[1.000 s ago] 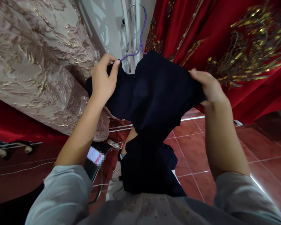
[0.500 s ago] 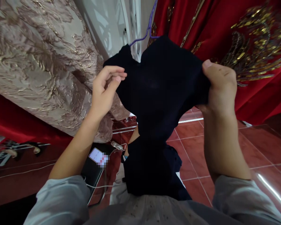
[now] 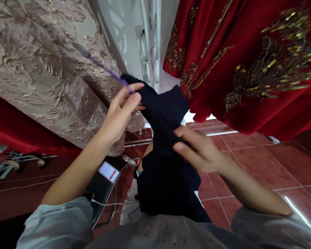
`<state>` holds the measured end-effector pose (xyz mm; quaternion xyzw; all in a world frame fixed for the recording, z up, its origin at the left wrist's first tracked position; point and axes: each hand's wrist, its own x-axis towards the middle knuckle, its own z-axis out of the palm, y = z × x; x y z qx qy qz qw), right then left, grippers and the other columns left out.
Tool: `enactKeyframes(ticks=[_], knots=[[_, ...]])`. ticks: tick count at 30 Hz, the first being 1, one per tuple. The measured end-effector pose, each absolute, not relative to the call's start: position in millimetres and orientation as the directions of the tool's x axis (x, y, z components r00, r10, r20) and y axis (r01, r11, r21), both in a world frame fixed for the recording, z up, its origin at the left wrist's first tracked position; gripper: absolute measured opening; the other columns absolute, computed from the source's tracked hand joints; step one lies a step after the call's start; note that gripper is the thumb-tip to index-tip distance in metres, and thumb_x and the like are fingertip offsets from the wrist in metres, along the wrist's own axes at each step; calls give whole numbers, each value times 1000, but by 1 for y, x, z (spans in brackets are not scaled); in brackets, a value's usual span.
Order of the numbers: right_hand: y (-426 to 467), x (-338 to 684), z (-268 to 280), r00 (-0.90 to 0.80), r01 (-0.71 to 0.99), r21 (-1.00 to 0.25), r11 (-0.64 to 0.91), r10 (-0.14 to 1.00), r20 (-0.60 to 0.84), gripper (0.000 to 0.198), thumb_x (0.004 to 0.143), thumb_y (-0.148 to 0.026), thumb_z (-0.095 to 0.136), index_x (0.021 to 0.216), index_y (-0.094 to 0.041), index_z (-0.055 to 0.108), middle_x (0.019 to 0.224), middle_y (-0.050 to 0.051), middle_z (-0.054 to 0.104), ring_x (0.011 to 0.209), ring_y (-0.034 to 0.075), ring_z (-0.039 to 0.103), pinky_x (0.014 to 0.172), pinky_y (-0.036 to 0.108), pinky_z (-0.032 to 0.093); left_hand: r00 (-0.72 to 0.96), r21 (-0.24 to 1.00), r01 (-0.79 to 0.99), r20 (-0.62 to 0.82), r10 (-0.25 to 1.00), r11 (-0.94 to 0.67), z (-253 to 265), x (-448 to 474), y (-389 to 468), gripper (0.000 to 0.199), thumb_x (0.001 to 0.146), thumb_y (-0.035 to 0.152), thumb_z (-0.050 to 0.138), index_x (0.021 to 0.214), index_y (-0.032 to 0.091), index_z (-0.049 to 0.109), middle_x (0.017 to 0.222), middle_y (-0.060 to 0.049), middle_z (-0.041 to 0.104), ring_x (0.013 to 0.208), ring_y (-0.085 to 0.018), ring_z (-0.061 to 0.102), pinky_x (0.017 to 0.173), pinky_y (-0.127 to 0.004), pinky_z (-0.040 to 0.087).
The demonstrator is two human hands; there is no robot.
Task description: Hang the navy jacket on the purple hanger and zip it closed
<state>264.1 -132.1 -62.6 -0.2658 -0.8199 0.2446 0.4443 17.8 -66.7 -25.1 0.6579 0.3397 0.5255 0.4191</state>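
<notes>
A dark navy garment point(image 3: 163, 107) hangs bunched in front of me, its lower end running into the dark cloth point(image 3: 168, 186) on my lap. My left hand point(image 3: 124, 107) is closed on a purple clothes hanger point(image 3: 106, 69), thumb and fingers pinching it by the garment's upper left edge. The hanger is smeared by motion and points up to the left. My right hand point(image 3: 199, 148) is blurred too, its thumb and fingers closed on the garment's right side, lower than my left hand. Where the garment ends and the lap cloth begins, I cannot tell.
A pink and gold embossed dress point(image 3: 49, 62) hangs at left. Red gowns with gold sequins point(image 3: 261, 69) hang at right. A lit phone point(image 3: 109, 172) lies on a black seat point(image 3: 101, 190) by my left arm, with a white cable nearby. Red tiles point(image 3: 248, 166) cover the floor.
The garment, spread wide between my hands before, is now gathered and lower. The hanger has swung from the top centre to the left, into my left hand. My right hand has moved inward and down.
</notes>
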Motion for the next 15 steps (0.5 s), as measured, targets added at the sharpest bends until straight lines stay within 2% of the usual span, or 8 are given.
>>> enactKeyframes(ticks=[1, 3, 6, 8, 10, 12, 15], knots=[[-133, 260, -67, -600, 245, -573, 782, 586, 544, 17, 103, -33, 58, 93, -20, 56, 74, -1, 54, 62, 11, 48, 58, 25, 35, 187, 933, -30, 359, 914, -360, -26, 16, -70, 23, 95, 31, 66, 114, 19, 65, 101, -7, 70, 100, -23, 72, 86, -36, 61], [-133, 251, -75, -753, 286, -470, 835, 499, 429, 27, 105, -36, 54, 85, -18, 55, 70, -1, 53, 61, 11, 47, 59, 27, 32, 148, 974, -86, 222, 964, -211, -28, 10, -78, 18, 84, 20, 70, 101, 17, 66, 91, -5, 66, 89, -19, 70, 78, -30, 60], [-134, 236, -90, -847, 395, -359, 845, 487, 215, 31, 104, -36, 55, 81, -16, 60, 70, 2, 58, 63, 13, 49, 61, 30, 27, 121, 992, -126, 23, 992, -7, -35, -5, -88, 27, 69, 8, 73, 93, 16, 65, 83, -1, 63, 73, -13, 64, 63, -22, 56], [-137, 229, -99, -879, 423, -336, 842, 471, 74, 23, 102, -32, 60, 87, -15, 65, 77, 5, 65, 69, 15, 56, 62, 31, 28, 111, 990, -132, -39, 993, 54, -38, -18, -91, 28, 65, 8, 73, 89, 16, 62, 79, -1, 64, 67, -12, 63, 57, -21, 54], [-138, 225, -106, -907, 393, -372, 841, 422, -3, 18, 100, -30, 63, 91, -15, 68, 82, 6, 69, 77, 18, 62, 64, 30, 33, 91, 990, -124, -51, 995, 62, -39, -32, -92, 26, 65, 10, 73, 87, 18, 60, 75, 0, 64, 56, -11, 59, 49, -20, 49], [-133, 227, -107, -918, 338, -466, 818, 395, 28, 17, 100, -32, 65, 99, -16, 70, 87, 5, 71, 85, 19, 65, 70, 30, 41, 82, 994, -80, -73, 994, 79, -34, -47, -92, 25, 68, 15, 73, 89, 18, 62, 71, 1, 63, 42, -7, 47, 40, -18, 35], [-108, 238, -101, -820, 268, -598, 755, 505, 270, 25, 101, -38, 63, 115, -19, 68, 106, 7, 73, 102, 20, 67, 89, 33, 51, 179, 975, 148, -189, 966, 164, -19, -68, -94, 28, 75, 25, 76, 101, 19, 70, 69, -3, 65, 35, -3, 31, 35, -17, 17]])
